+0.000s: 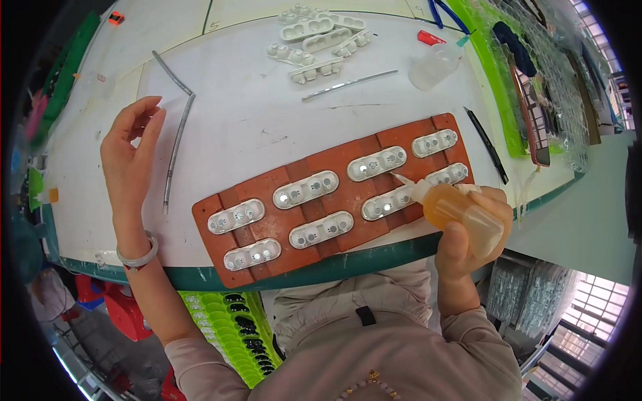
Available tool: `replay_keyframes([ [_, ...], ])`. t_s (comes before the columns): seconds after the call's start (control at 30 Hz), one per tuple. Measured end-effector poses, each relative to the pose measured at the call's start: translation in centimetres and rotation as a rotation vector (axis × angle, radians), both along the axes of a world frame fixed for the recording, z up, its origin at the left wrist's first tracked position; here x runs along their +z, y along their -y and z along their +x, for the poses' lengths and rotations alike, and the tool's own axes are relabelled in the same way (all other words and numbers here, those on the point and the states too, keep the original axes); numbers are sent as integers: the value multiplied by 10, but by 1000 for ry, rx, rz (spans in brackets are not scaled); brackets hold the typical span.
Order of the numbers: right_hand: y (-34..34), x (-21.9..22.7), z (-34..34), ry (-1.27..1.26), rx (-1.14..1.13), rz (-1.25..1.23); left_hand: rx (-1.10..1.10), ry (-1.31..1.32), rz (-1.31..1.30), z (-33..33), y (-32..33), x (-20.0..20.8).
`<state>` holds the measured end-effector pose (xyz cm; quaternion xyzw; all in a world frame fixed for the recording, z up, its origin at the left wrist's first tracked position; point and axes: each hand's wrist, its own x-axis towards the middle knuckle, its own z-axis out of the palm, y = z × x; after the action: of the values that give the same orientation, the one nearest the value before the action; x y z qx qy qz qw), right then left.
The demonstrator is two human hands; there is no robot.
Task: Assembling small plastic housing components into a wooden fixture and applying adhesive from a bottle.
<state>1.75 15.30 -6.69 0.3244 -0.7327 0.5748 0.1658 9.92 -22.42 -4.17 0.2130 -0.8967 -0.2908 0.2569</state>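
Observation:
My right hand [478, 224] is wrapped round a squeeze bottle [461, 217] of amber liquid. Its thin nozzle points up and left, over the brick-red board [348, 207] between the white oval pieces at its right end. Two rows of these pieces lie on the board, each with shiny round spots in a line; one is the white oval piece [376, 164] just left of the nozzle tip. At the left, my left hand [130, 144] holds nothing, its fingers loosely bent and the thumb slightly apart. Beside it lies a bent grey rod [180, 127].
White moulded parts [317, 40] are heaped at the back. A straight metal strip [350, 85], a clear bottle [436, 65], a red cap [430, 38] and a black pen-like tool [487, 146] lie around the board. Bright green trays [501, 87] stand at the right edge.

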Motion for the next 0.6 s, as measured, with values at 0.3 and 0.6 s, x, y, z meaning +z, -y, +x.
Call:
replay_keyframes([
  [0.3, 2, 0, -4, -4, -107, -6, 25, 22, -6, -1, 0, 0],
  [0.6, -5, 2, -8, -35, -128, 62, 16, 27, 6, -2, -1, -2],
])
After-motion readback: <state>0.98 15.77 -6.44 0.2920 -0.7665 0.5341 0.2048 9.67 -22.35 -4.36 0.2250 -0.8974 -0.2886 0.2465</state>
